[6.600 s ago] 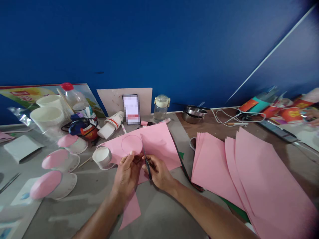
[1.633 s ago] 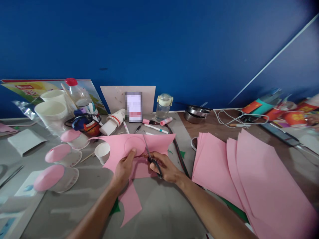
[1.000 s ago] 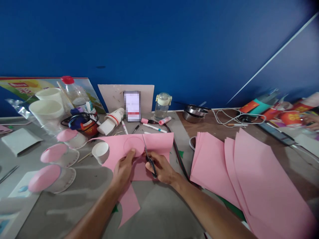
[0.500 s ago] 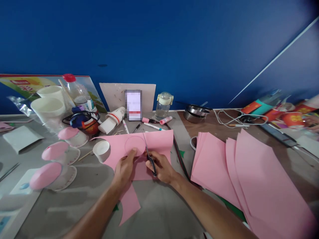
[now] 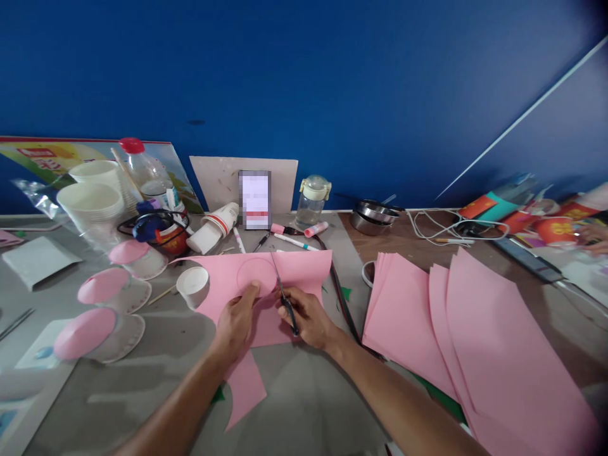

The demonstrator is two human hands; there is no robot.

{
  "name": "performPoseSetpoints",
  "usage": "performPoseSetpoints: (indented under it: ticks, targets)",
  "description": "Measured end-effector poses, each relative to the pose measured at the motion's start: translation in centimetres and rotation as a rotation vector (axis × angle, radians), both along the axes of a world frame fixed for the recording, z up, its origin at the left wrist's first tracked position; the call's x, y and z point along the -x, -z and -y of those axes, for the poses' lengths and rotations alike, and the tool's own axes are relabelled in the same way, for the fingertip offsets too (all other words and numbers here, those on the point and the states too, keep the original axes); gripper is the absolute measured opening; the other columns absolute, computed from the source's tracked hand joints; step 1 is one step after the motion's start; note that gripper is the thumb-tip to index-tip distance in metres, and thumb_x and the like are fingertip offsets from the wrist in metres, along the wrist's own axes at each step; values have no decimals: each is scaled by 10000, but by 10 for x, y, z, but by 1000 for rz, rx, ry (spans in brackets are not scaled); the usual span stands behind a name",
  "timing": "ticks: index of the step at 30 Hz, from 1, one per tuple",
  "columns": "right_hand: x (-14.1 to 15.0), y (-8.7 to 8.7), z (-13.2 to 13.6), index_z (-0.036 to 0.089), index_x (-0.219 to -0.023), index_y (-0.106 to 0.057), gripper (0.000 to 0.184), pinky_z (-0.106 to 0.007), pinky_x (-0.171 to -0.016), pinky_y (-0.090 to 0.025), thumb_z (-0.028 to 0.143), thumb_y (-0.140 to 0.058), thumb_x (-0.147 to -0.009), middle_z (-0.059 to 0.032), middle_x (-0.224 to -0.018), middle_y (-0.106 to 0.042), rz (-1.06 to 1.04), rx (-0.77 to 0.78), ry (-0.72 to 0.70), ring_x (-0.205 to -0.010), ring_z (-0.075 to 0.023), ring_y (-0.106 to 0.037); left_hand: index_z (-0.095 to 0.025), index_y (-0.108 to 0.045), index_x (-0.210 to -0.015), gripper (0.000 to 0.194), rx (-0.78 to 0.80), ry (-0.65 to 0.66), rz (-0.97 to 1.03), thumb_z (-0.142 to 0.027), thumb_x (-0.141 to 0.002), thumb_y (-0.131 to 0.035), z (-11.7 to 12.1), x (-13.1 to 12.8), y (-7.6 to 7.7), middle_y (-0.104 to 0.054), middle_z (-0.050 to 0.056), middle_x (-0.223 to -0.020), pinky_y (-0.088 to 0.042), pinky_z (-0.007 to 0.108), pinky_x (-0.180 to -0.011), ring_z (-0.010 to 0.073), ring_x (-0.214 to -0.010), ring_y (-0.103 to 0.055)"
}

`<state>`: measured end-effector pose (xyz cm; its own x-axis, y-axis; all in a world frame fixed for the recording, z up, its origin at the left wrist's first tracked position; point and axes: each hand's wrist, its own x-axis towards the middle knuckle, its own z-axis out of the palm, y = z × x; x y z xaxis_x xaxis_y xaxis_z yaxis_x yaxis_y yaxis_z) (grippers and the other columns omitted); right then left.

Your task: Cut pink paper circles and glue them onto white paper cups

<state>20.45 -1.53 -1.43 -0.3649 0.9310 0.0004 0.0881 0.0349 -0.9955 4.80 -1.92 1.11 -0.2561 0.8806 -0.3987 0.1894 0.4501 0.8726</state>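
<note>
A sheet of pink paper (image 5: 304,269) with a circle drawn on it is held up over the grey table (image 5: 156,392). My left hand (image 5: 236,320) pinches the sheet, its thumb lying on the lower part of the circle. In my right hand (image 5: 311,316) are black-handled scissors (image 5: 287,307), fingers wrapped round the handles. Their blades point away from me, close along the circle's right edge. A curved strip of the pink paper hangs below my left hand. To the left of the sheet stands a small white paper cup (image 5: 192,285).
Several cups with pink paper tops (image 5: 85,332) lie at left. Stacked white cups (image 5: 90,206), a red-capped bottle (image 5: 142,168), a phone (image 5: 255,199) and a lidded jar (image 5: 313,199) stand behind. Pink sheets (image 5: 494,335) are piled at right. Another person's hand (image 5: 596,237) shows far right.
Hardly anything differs: both hands keep their grip, with the scissors at nearly the same spot by the circle. The view has shifted very slightly.
</note>
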Motion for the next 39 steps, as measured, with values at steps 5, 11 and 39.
performPoseSetpoints:
  ticks: [5,11,39]
  targets:
    - [-1,0,0,155,-921,-557,391,-218,-490,-332,526,-584,-800,45,-614,-457,-8,17,-9,-518,-87,-389,-234,-337,-498,505,12,22,-42,-634,-775,-476,0,1,1,-252,-62,-444,-217,259,-450,120,-456,-241]
    - [-2,3,0,163,-897,-542,284,-209,-492,-339,431,-593,-816,55,-605,-452,-26,3,-31,-510,-79,-377,-234,-348,-501,503,11,27,-56,-642,-769,-466,-1,3,0,-249,-64,-455,-215,262,-460,120,-468,-230]
    - [-3,8,-4,178,-895,-532,124,-192,-477,-312,270,-545,-813,62,-601,-432,-31,26,-44,-499,-69,-337,-210,-497,-455,487,31,81,-286,-597,-750,-471,-10,13,-12,-450,-7,-459,-358,277,-534,180,-550,-402]
